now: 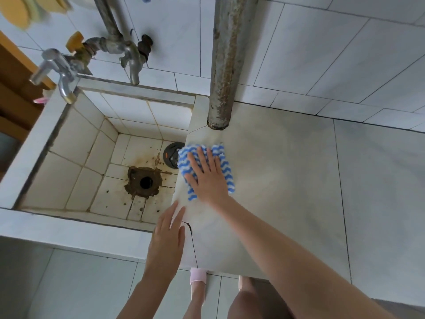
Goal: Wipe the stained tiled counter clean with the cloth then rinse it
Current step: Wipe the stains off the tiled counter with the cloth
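Note:
A blue and white striped cloth (222, 157) lies flat on the pale tiled counter (287, 180), close to its left edge beside the sink. My right hand (207, 178) presses flat on the cloth with fingers spread, covering most of it. My left hand (169, 231) rests with fingers together and holds nothing, at the counter's front left corner, near a crack in the tile. The counter surface looks dull and smeared around the cloth.
A deep tiled sink (92, 157) with a rusty stained drain hole (145, 182) sits left of the counter. A round black plug (172, 155) lies in it. Two metal taps (132, 58) (59, 72) hang over the sink. A rusty vertical pipe (224, 65) meets the counter's back.

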`<move>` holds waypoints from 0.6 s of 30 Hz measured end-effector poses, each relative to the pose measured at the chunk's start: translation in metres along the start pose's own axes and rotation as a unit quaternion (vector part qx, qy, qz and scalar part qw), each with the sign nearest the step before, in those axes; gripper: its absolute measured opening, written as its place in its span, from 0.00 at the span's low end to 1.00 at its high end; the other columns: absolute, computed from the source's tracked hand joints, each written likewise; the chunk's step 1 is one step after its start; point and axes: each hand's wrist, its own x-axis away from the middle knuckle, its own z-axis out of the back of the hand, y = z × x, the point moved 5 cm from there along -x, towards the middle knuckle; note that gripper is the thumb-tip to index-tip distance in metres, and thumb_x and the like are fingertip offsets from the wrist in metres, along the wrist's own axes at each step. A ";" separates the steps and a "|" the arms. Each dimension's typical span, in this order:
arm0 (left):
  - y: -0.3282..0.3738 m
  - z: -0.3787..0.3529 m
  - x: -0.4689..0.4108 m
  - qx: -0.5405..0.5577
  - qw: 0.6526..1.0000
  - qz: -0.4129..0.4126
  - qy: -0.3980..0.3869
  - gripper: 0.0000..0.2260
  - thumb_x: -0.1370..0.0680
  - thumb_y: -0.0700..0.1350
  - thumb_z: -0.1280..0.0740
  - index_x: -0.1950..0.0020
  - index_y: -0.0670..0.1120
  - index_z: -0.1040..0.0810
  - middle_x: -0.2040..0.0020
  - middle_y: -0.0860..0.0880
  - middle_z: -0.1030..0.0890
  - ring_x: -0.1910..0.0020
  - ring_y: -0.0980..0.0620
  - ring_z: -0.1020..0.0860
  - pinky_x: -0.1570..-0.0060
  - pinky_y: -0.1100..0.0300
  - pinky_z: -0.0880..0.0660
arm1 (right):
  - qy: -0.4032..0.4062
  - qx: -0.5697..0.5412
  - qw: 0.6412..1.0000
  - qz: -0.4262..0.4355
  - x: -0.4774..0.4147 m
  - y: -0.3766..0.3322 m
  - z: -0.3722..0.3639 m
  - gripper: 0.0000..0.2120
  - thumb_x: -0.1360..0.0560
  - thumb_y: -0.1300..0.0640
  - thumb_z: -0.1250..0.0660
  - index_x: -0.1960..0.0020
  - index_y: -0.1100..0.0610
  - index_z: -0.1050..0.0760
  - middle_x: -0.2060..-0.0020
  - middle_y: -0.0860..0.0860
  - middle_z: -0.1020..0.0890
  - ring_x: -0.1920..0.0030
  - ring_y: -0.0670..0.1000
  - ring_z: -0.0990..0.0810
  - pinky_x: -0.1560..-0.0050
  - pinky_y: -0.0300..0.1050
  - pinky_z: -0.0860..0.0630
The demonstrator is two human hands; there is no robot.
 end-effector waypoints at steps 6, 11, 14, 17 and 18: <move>0.001 -0.004 0.011 -0.012 1.000 -0.003 -0.021 0.22 0.21 0.50 0.51 0.32 0.44 0.30 0.31 0.46 0.31 0.34 0.51 0.36 0.44 0.57 0.30 | 0.041 -0.004 0.999 0.010 0.069 0.045 -0.001 0.28 0.20 0.38 0.59 0.25 0.49 0.44 0.25 0.51 0.43 0.24 0.49 0.58 0.25 0.47 0.60; 0.004 -0.006 0.014 -0.022 0.999 -0.019 -0.040 0.26 0.19 0.53 0.59 0.32 0.43 0.30 0.31 0.45 0.31 0.35 0.48 0.33 0.44 0.54 0.28 | 0.071 -0.014 0.987 -0.140 0.129 0.140 0.013 0.28 0.20 0.37 0.57 0.24 0.48 0.47 0.24 0.52 0.44 0.24 0.52 0.54 0.25 0.49 0.54; 0.004 -0.007 0.018 -0.026 0.998 -0.017 -0.051 0.25 0.19 0.53 0.58 0.32 0.44 0.31 0.31 0.46 0.31 0.35 0.50 0.35 0.44 0.54 0.27 | 0.078 -0.033 0.968 -0.237 0.178 0.173 0.016 0.34 0.24 0.33 0.65 0.23 0.50 0.53 0.24 0.51 0.52 0.25 0.46 0.66 0.26 0.45 0.64; 0.000 -0.007 0.022 -0.019 0.998 -0.010 -0.066 0.22 0.20 0.50 0.53 0.32 0.44 0.31 0.31 0.45 0.31 0.34 0.48 0.32 0.45 0.53 0.27 | 0.091 -0.051 0.944 -0.314 0.214 0.164 0.008 0.33 0.24 0.34 0.67 0.23 0.48 0.59 0.23 0.52 0.53 0.26 0.46 0.67 0.26 0.47 0.64; -0.001 -0.007 0.023 -0.017 0.998 -0.012 -0.064 0.20 0.20 0.49 0.50 0.32 0.44 0.32 0.31 0.45 0.31 0.34 0.47 0.32 0.44 0.53 0.28 | 0.093 -0.051 0.940 -0.325 0.218 0.153 0.004 0.31 0.22 0.36 0.66 0.23 0.47 0.61 0.23 0.53 0.53 0.25 0.48 0.65 0.26 0.49 0.62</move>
